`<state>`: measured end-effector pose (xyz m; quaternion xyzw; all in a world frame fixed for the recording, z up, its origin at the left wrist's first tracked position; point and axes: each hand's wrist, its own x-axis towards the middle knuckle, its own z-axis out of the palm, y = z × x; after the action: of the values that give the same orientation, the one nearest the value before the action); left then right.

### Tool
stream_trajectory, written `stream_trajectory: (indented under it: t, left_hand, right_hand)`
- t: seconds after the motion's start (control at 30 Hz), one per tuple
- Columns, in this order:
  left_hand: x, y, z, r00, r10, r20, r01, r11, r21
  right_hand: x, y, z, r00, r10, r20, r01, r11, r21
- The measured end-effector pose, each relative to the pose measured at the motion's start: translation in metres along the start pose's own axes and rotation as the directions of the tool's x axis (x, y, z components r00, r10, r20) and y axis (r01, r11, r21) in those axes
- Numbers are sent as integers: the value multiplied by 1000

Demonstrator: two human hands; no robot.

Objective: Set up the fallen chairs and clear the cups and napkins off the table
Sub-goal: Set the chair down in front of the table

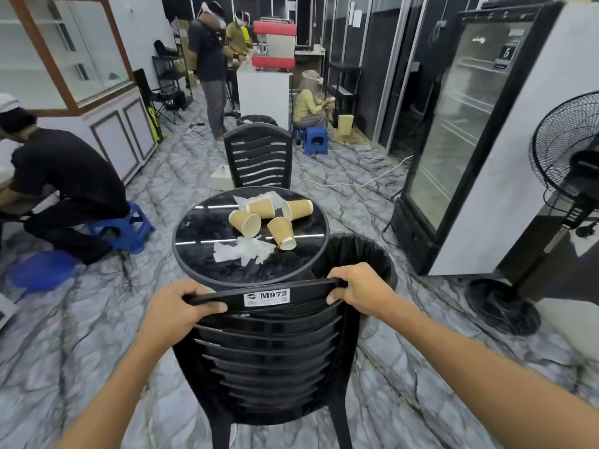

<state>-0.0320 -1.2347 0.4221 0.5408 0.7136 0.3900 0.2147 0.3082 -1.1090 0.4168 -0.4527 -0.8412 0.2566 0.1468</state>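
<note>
Black chair (269, 358) upright, top rail gripped by both hands, left hand (175, 306), right hand (356, 286)

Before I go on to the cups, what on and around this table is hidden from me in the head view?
- Near chair: seat and front legs hidden behind its own backrest.
- Bin: inside dark, near rim behind right hand.
- Left hand: fingers curl out of sight behind the chair's top rail.
- Far chair: seat and legs hidden by table.
- Cups: contents unclear.
</note>
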Motion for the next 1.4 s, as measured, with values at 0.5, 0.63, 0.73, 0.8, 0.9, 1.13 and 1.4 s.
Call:
stream_trajectory:
  t: [0.5, 0.63, 0.73, 0.8, 0.9, 1.13, 1.4]
  left_hand:
    - [-25, -27, -18, 992, 10, -128, -5, 999, 38]
    - [-29, -44, -24, 985, 35, -166, -28, 999, 44]
    - [-31, -42, -19, 982, 64, -179, -55, 997, 57]
    - [-30, -40, -15, 982, 81, -174, -72, 996, 56]
    - [-23, -31, -8, 979, 120, -163, -110, 992, 64]
    - [-21, -24, 7, 985, 127, -114, -123, 991, 47]
    - [-30, -24, 1, 992, 121, -43, -117, 989, 89]
  right_hand:
    - [4, -18, 27, 984, -178, -10, 176, 979, -99]
    - [12, -30, 31, 975, -223, 14, 223, 966, -131]
    - [11, -31, 26, 976, -211, 47, 216, 956, -200]
    - [7, -26, 22, 982, -183, 44, 188, 959, -210]
    - [1, -17, 16, 981, -191, 27, 192, 956, -223]
    - [-22, 2, 21, 972, -206, -110, 185, 966, -178]
    - [-34, 1, 30, 966, -229, -116, 206, 961, -183]
